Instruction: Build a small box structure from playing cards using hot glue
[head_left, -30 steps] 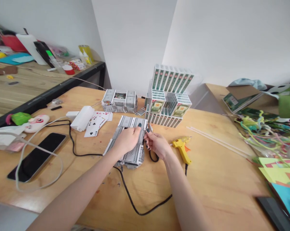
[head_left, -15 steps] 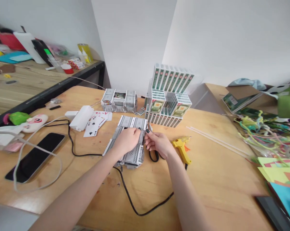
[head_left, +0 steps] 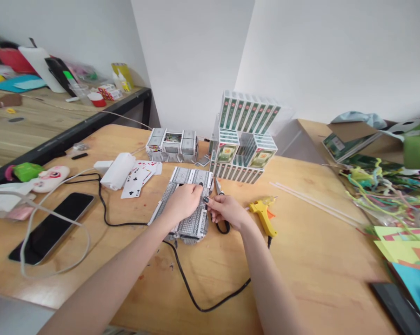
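Observation:
A grey-and-white model built from folded playing cards [head_left: 193, 222] lies on the wooden table in front of me. My left hand [head_left: 184, 201] is closed over its middle, fingers curled round its upper part. At the model's right side, my right hand [head_left: 227, 210] is closed, with thumb and fingers pinched against the edge; the fingertips are partly hidden. Scissors [head_left: 223, 227] with black handles lie just beneath and beside my right hand, blades toward the back. Right of that hand rests a yellow glue gun [head_left: 263, 215].
Behind stand a similar card model [head_left: 172, 146] and a stack of green-and-white card boxes [head_left: 246, 135]. Loose playing cards [head_left: 135, 179], a white box-shaped object [head_left: 119, 171] and a phone [head_left: 52, 228] are at left. Glue sticks [head_left: 314, 204] lie right; a black cord [head_left: 187, 281] loops in front.
My right hand has shifted slightly down and left along the model's right edge, uncovering more of the scissors' blades. My left hand stays in place on the model.

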